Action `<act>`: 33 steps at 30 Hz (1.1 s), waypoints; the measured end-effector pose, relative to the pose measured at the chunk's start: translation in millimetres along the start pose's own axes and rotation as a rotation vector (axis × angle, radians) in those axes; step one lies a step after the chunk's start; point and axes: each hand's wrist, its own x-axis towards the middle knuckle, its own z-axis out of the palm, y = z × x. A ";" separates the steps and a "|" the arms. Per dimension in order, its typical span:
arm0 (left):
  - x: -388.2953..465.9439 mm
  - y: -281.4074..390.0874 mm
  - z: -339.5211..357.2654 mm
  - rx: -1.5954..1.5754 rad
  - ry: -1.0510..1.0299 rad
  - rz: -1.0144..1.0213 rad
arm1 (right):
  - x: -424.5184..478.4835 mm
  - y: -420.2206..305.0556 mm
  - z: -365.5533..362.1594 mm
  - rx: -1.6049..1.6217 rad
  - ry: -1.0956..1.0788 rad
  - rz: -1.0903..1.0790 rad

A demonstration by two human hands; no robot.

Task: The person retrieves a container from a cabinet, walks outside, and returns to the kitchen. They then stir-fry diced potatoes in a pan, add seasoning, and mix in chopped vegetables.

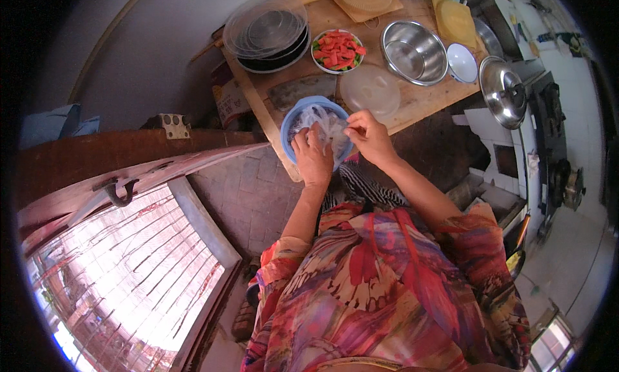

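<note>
A blue plastic bowl sits at the near corner of the wooden table, with a crumpled clear plastic bag inside it. My left hand rests on the bag within the bowl, fingers bent; whether it grips the plastic is hard to tell. At the bowl's right rim, my right hand pinches the bag's edge between thumb and forefinger. What the bag contains is unclear. Just beyond the bowl lie a cleaver's broad dark blade and a translucent plastic lid.
On the wooden table stand a bowl of cut red and green vegetables, a steel pot, a small white bowl and covered black pans. A steel lid is at the right. A door edges close on the left.
</note>
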 end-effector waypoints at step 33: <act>-4.9 -20.9 -11.0 -0.112 0.054 0.077 | 14.2 19.9 25.9 -0.363 0.233 -0.054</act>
